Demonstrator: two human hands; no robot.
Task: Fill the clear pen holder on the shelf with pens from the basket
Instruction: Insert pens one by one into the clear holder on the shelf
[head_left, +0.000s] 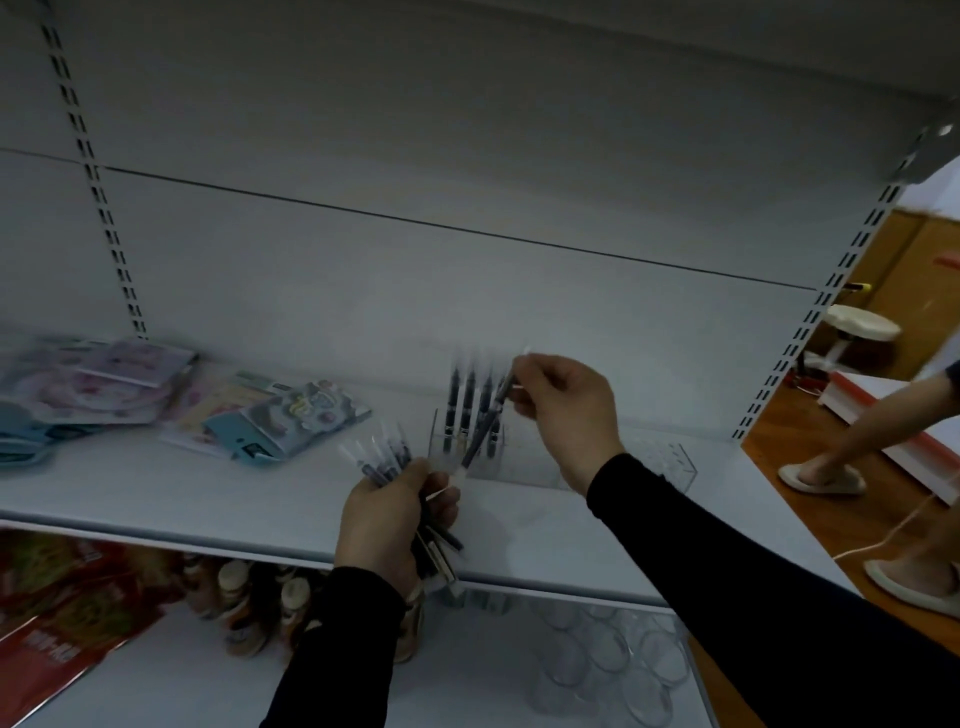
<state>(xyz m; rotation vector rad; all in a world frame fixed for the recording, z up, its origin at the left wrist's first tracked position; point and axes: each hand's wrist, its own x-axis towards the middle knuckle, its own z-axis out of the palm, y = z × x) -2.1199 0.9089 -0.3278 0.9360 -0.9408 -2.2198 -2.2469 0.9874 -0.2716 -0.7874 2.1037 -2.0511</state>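
Observation:
A clear pen holder (524, 460) stands on the white shelf (208, 488), right of centre. Several dark pens (470, 400) stand upright in its left part. My right hand (563, 410) pinches one dark pen (485, 421) near its top, the pen tilted with its tip down at the holder's front. My left hand (387, 519) grips a bundle of pens (384, 460) just in front of and to the left of the holder. The basket is out of view.
Stationery packs (291, 415) and notebooks (98, 384) lie on the shelf's left side. Below are red packets (67, 613), small bottles (249, 603) and clear cups (608, 665). Another person's legs and slippers (826, 475) stand at the right on the wooden floor.

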